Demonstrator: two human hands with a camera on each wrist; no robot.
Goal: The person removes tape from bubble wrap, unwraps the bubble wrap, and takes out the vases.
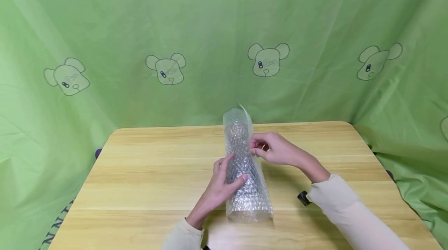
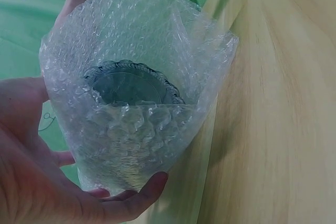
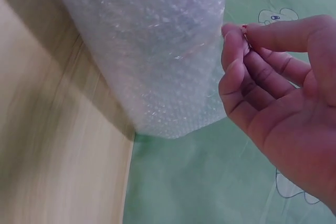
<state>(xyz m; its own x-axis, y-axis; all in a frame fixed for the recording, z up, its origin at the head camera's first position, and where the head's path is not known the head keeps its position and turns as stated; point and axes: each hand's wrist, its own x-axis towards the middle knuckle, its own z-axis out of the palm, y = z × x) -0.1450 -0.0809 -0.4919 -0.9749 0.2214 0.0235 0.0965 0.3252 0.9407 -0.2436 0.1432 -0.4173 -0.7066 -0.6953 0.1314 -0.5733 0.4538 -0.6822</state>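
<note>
from the left, green cloth (image 1: 52, 13) hangs behind, and in runs the pale wooden bench (image 1: 147, 187). here's the left grip (image 1: 220, 184), thumb over the top, fingers at the left flank, holding the bubble wrap (image 1: 239, 141)! that bundle is centre stage, lying lengthwise on the bench, far end out at the back edge, near end gaping. and the left wrist view peeks right in: a glass-like piece (image 2: 131, 85) sits inside, scalloped rim showing, wrap reaching past it. what sort of vessel, can't be told through those bubbles. across to the right grip (image 1: 274, 149), up at the wrap's right edge, thumb and finger pinched on a tiny scrap (image 3: 244, 28), touched with red, too small to name; might be tape. a dark device (image 1: 303, 198) sits by the right cuff. the step in hand looks like securing the rolled wrap along its side. next move calls for laying that edge down flat while the left grip keeps the roll snug, light pressure only, with the open end probably wanting a fold afterwards.
</note>
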